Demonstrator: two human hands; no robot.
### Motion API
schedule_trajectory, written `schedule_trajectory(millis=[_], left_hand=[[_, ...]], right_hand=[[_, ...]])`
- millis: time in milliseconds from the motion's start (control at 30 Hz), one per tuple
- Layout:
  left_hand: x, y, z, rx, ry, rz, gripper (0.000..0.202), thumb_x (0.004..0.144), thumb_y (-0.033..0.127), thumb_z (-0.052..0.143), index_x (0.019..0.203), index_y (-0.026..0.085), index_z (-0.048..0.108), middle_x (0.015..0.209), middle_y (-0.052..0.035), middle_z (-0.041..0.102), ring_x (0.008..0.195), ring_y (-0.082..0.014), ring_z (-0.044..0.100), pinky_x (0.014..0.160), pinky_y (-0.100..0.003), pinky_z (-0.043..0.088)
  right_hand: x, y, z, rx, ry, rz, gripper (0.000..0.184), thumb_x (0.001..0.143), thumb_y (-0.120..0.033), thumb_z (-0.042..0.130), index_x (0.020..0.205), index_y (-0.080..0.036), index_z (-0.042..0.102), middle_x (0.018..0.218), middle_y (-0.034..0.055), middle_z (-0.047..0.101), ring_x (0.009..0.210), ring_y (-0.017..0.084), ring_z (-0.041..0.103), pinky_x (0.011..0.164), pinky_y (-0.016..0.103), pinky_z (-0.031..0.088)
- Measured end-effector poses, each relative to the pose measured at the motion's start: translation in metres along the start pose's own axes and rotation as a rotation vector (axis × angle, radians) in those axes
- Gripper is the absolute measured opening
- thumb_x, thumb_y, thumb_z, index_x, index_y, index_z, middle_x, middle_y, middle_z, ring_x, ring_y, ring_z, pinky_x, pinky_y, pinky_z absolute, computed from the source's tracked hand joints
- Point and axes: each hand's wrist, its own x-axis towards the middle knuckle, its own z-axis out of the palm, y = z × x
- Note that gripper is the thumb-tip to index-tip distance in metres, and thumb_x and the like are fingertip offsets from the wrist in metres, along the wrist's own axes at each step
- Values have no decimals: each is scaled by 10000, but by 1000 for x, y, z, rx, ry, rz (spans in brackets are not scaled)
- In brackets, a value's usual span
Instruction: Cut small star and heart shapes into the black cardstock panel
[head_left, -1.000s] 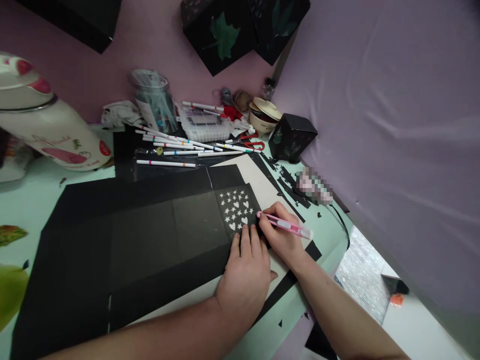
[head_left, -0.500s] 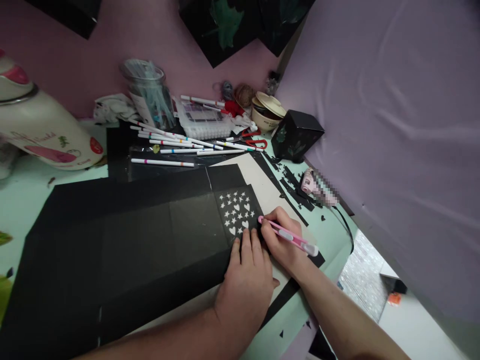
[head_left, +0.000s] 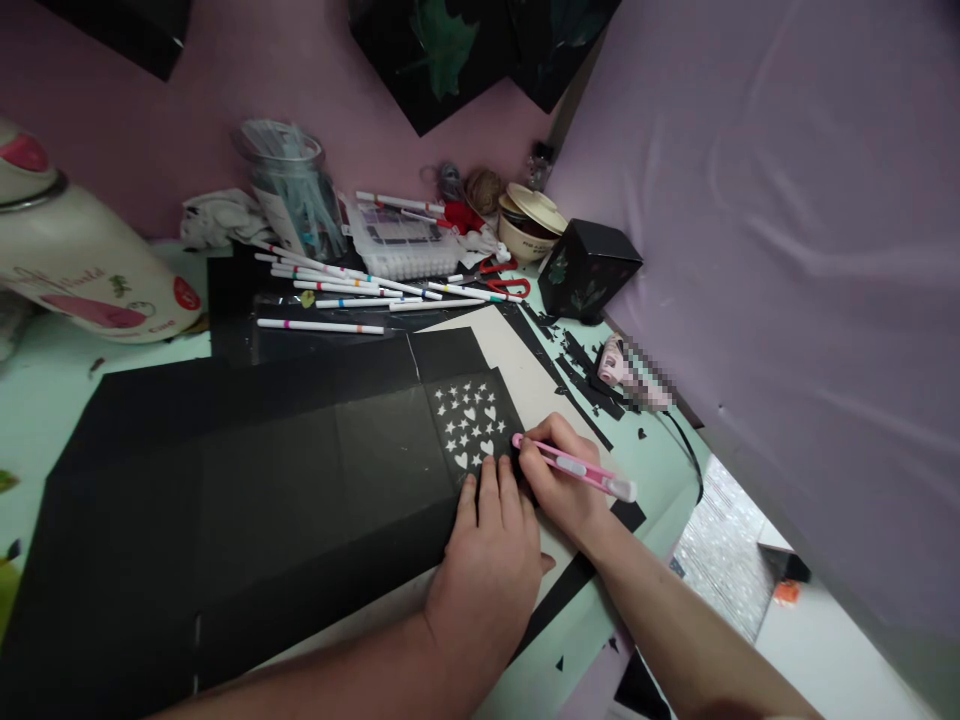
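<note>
A large sheet of black card with fold lines lies across the desk. Near its right end is a panel with several star and heart cut-outs, pale backing showing through them. My left hand lies flat on the card just below the cut-outs, fingers stretched out. In my right hand is a pink craft knife, gripped like a pen, its front end at the card's right side beside the cut-outs. The blade tip is too small or hidden to make out. Under the card lies a pale board.
Behind the card are several white markers, red-handled scissors, a clear plastic case and a jar of sticks. A black box, black paper scraps and a pink corded tool lie right. A large bottle stands left.
The whole view has shifted slightly, with things appearing a little further left. The craft knife's back end sits slightly lower in tilt; both hands stay in nearly the same place on the card.
</note>
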Motion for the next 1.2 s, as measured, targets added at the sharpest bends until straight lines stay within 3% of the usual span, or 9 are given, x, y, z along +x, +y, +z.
schedule_trajectory(millis=[167,1200], left_hand=[[-1,0,1,13,-4,-2,718,767,586,675,1247,56,615,1337,-229,541,1243,-367,513,1019,-466,431],[-1,0,2,11,-10,17,702,793,571,659,1243,34,615,1319,-240,552,1243,-388,506,1018,-474,426]], right_hand=[[0,0,0,-6,56,32,135,826,-208,555,694,-211,526,596,-35,562,519,106,488,493,222,381],[-1,-1,1,29,6,-6,183,863,-268,550,696,-211,502,629,-27,576,518,100,466,498,232,383]])
